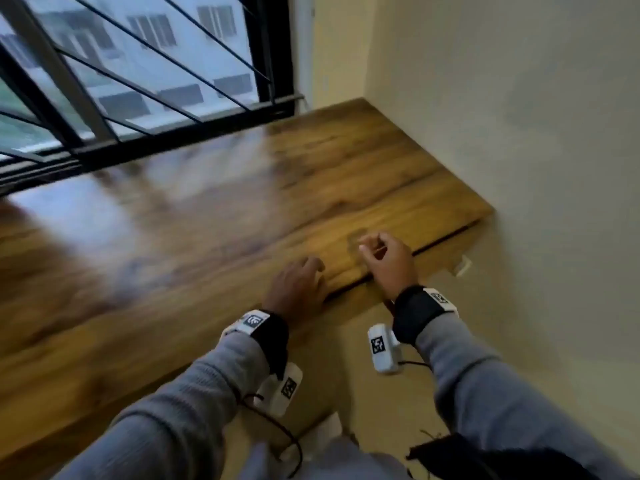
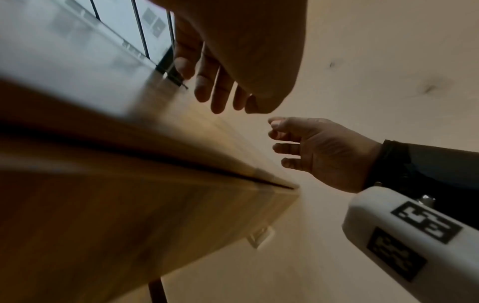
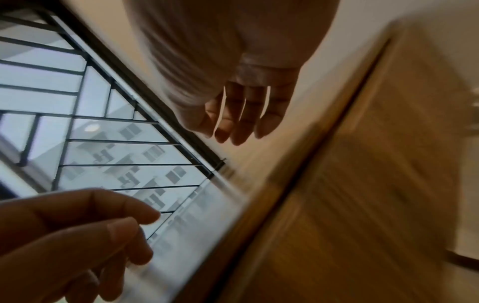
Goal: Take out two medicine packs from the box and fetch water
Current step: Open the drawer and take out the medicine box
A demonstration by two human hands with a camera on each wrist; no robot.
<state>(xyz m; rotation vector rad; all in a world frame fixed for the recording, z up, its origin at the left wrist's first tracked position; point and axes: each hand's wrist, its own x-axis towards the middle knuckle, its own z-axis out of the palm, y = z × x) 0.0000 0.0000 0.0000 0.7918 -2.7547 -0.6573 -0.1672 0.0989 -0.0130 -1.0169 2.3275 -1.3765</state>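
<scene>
No box, medicine pack or water shows in any view. Both hands hover over the front right part of a bare wooden tabletop [image 1: 207,220]. My left hand [image 1: 304,275] is palm down at the table's edge, fingers loosely bent and holding nothing. In the left wrist view its fingers [image 2: 217,88] hang relaxed above the wood. My right hand [image 1: 377,251] is a little to the right and farther in, over a dark seam [image 1: 433,245] in the wood. Its fingers [image 2: 287,147] are spread, slightly curled and empty. The right wrist view shows the same loose fingers [image 3: 241,116]. All frames are motion-blurred.
A window with black bars [image 1: 138,81] runs along the table's far side. A pale wall [image 1: 519,133] closes off the right end and meets the window at the corner. A small white fitting [image 1: 462,266] sits on the wall below the tabletop.
</scene>
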